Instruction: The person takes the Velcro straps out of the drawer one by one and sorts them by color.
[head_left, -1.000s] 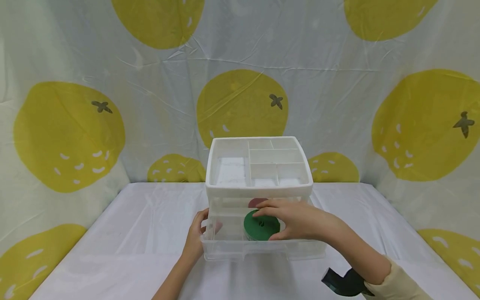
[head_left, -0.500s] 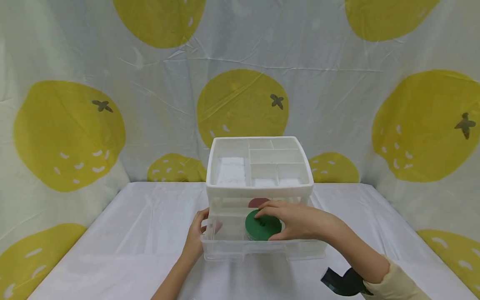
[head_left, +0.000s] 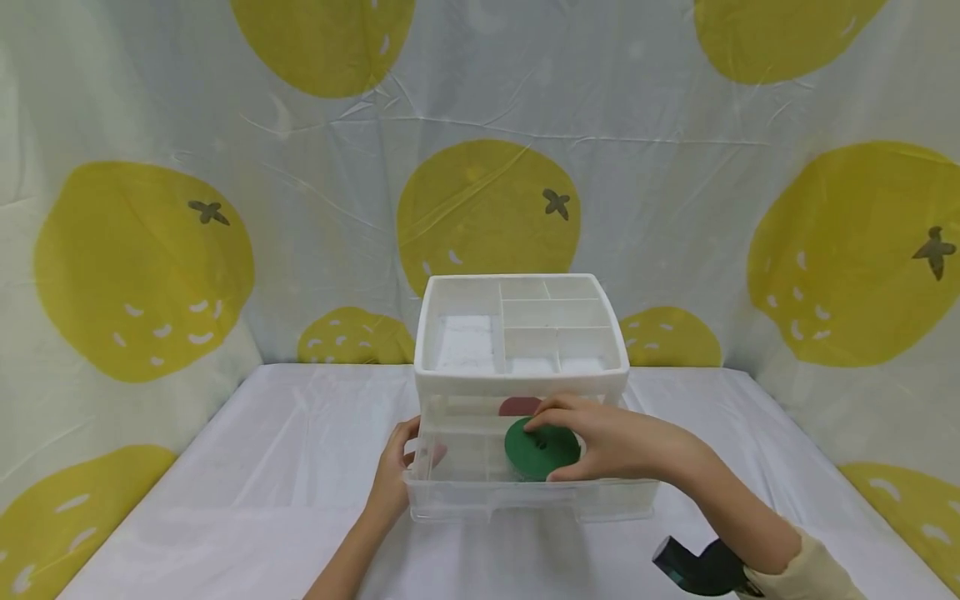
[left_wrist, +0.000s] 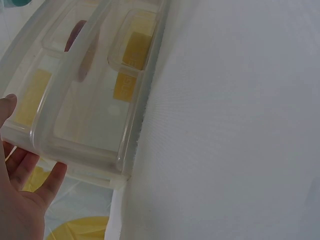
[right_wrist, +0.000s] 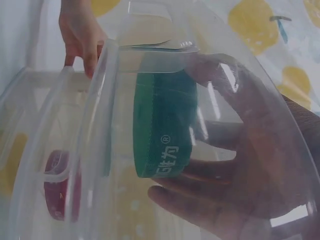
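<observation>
In the head view, a white storage box [head_left: 521,385] with a pulled-out clear drawer [head_left: 450,500] stands mid-table. My right hand [head_left: 611,437] reaches into that drawer and pinches a round green roll [head_left: 542,452] by its edges, thumb on the near side. White lettering shows on the roll's side in the right wrist view, where my right hand [right_wrist: 220,145] appears through the clear plastic. My left hand [head_left: 393,467] grips the box's left side. In the left wrist view its fingers [left_wrist: 50,185] lie against the box's end.
A dark red roll [head_left: 517,407] sits behind the green one, inside the box. The white top tray [head_left: 457,333] has several compartments. A lemon-print cloth [head_left: 487,208] hangs behind and at both sides of the white-covered table [head_left: 315,483].
The green roll has shifted right within the drawer, and my right hand has moved right with it. My left hand stays at the box's left side.
</observation>
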